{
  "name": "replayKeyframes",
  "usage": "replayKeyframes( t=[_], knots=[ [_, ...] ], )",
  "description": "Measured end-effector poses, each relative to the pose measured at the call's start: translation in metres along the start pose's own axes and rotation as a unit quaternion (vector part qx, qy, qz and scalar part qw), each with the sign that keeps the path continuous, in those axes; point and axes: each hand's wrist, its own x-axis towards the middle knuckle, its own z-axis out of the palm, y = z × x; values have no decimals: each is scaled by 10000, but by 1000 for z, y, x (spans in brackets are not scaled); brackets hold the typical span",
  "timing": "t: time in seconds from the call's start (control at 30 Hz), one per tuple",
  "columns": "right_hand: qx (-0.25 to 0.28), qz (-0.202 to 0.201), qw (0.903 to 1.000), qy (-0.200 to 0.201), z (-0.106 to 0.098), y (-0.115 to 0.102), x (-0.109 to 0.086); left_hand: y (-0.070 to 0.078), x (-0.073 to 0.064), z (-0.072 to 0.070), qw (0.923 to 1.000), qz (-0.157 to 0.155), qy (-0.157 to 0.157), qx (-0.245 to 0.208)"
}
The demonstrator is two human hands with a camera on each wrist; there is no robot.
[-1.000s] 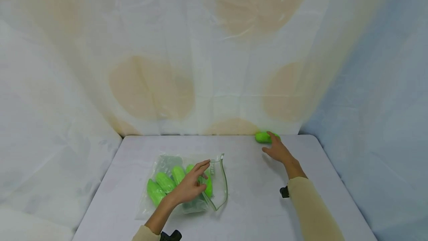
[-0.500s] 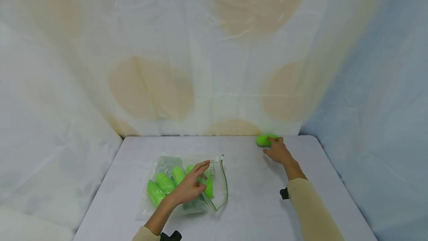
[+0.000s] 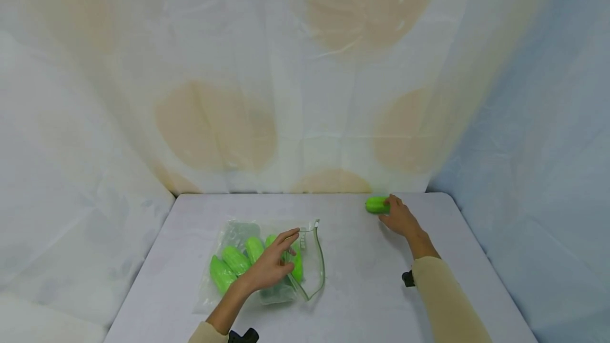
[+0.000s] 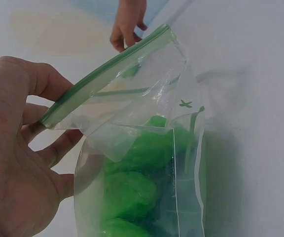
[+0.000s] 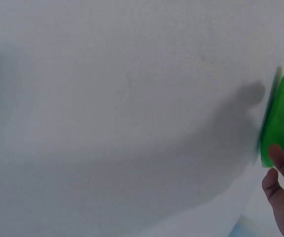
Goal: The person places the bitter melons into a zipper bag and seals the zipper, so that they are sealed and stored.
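At the far right of the table, in the head view, my right hand (image 3: 400,219) grips a short, thick, green cucumber-like vegetable (image 3: 375,205) by its right end. The right wrist view catches only part of that vegetable (image 5: 282,118), with fingertips on it at the frame's edge. My left hand (image 3: 270,267) is at the mouth of a clear zip bag (image 3: 312,285) lying on the table. Seen from the left wrist, its fingers and thumb hold the green zip edge (image 4: 107,74), and the mouth gapes. Inside lie several similar green vegetables (image 4: 129,195), partly hidden by the hand.
A pale cloth covers the table (image 3: 352,290). Behind it hangs a white curtain (image 3: 324,120) with tan round patches, close to the table's back edge. More sheeting (image 3: 538,173) hangs along the sides.
My right hand has drawn the green vegetable slightly away from the back edge, toward me, and its fingers have closed in on it. The left hand and the bag have stayed put.
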Motion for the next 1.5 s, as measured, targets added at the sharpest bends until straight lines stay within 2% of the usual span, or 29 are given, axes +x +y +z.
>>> replayKeyframes(
  t=[0.13,0.33,0.57,1.03,1.2,1.5],
  knots=[
    [-114,-4,9997,235,2,2,-1,0,1,0,10000,4,-11,-8],
    [-491,-263,9971,524,2,4,-3,1,2,0,10000,23,0,-21],
    [-613,-181,9967,492,1,4,-7,1,2,2,10000,13,-1,-25],
    [-478,-229,9981,327,-4,4,-10,4,7,2,10000,3,-5,-51],
    [-499,-378,9974,353,-5,7,-10,3,6,3,10000,0,-9,-59],
    [-453,-366,9969,538,-4,7,-10,2,6,3,10000,38,-9,-80]
  ],
)
